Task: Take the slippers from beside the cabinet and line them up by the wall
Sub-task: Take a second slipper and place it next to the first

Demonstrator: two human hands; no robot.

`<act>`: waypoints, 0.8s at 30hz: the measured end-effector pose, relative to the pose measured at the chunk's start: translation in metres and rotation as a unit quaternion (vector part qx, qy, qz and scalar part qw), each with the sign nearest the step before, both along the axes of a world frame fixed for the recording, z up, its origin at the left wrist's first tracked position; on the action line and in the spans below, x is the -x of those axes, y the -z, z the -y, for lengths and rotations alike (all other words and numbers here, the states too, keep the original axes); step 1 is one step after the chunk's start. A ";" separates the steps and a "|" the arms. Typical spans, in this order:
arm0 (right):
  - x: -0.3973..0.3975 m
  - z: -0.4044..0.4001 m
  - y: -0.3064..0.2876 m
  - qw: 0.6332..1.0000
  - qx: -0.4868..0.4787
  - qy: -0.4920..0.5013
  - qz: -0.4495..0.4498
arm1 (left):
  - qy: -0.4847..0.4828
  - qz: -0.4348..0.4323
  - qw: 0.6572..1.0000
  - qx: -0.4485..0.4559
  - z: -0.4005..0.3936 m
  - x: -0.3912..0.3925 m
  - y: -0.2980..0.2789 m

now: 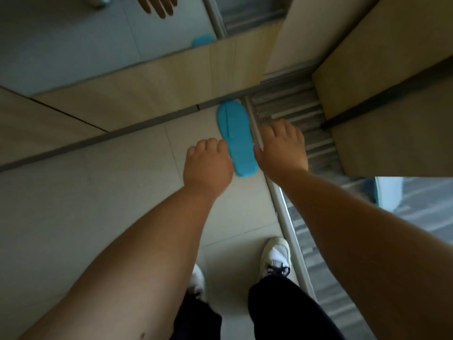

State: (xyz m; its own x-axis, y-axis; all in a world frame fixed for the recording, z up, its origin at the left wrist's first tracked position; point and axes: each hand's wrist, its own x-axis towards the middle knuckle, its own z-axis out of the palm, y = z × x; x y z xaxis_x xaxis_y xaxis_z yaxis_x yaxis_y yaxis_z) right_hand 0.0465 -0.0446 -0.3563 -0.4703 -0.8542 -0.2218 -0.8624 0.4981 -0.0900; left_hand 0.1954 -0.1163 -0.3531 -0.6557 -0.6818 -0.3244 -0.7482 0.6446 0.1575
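A light blue slipper (235, 138) lies flat on the pale tiled floor, its far end touching the grey skirting of a wood-panelled wall (137, 94). My left hand (208, 165) hovers at its left edge, fingers curled down and touching or nearly touching it. At the slipper's right edge is my right hand (282, 148), fingers spread over the metal floor strip. Neither hand has a grip on it that I can see. A mirror above the panel reflects a blue slipper (202, 40) and a hand (159, 6).
A metal threshold strip (286, 217) runs from the wall toward me, with striped grey carpet (304, 111) on its right. A wooden cabinet (392, 94) stands at the right. My two white sneakers (275, 256) stand on the tiles below.
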 end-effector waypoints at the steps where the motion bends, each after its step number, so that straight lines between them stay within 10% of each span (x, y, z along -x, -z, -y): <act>1: -0.007 -0.007 -0.019 1.000 -0.003 -0.003 -0.004 | 0.016 0.002 1.000 -0.001 -0.004 -0.005 -0.018; 14: -0.041 -0.069 -0.195 0.999 0.010 0.038 -0.003 | 0.154 0.005 0.987 0.055 -0.036 -0.023 -0.181; 24: -0.009 -0.129 -0.224 0.995 0.020 0.097 -0.004 | 0.209 -0.024 0.975 0.066 -0.066 0.035 -0.216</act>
